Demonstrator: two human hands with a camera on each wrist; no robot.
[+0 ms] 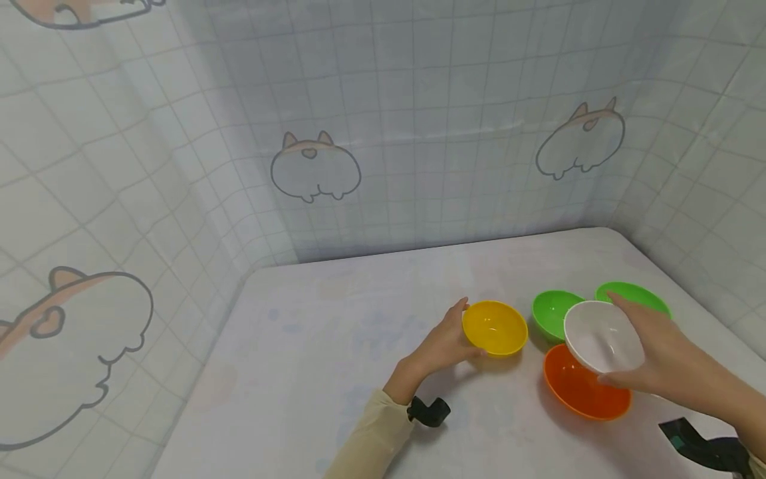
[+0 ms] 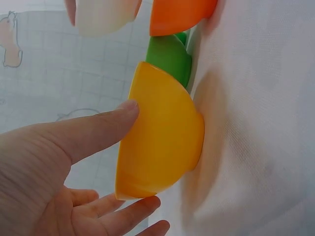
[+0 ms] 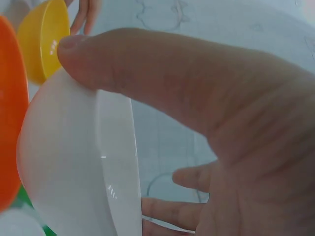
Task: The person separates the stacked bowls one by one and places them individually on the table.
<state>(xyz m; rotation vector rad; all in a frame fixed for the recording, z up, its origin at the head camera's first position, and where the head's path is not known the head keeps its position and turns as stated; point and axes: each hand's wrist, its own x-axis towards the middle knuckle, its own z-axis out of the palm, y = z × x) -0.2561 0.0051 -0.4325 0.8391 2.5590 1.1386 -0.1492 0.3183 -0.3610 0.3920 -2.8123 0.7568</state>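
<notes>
My left hand (image 1: 445, 339) grips a yellow bowl (image 1: 495, 328) by its rim, thumb on one side and fingers on the other. In the left wrist view the yellow bowl (image 2: 160, 135) sits upright close over the table, its shadow beside the base. My right hand (image 1: 664, 352) holds a white bowl (image 1: 603, 338), thumb at the near rim, fingers at the far side. The white bowl is tilted and overlaps an orange bowl (image 1: 583, 396) below it. Seen from the right wrist, the thumb presses the outside of the white bowl (image 3: 64, 152).
Behind the white bowl stand a small green bowl (image 1: 549, 313) and another green dish (image 1: 634, 294) farther right. All rest on a white table (image 1: 311, 372). Tile-patterned sheets with cartoon animals form walls at the back (image 1: 419, 166), left and right.
</notes>
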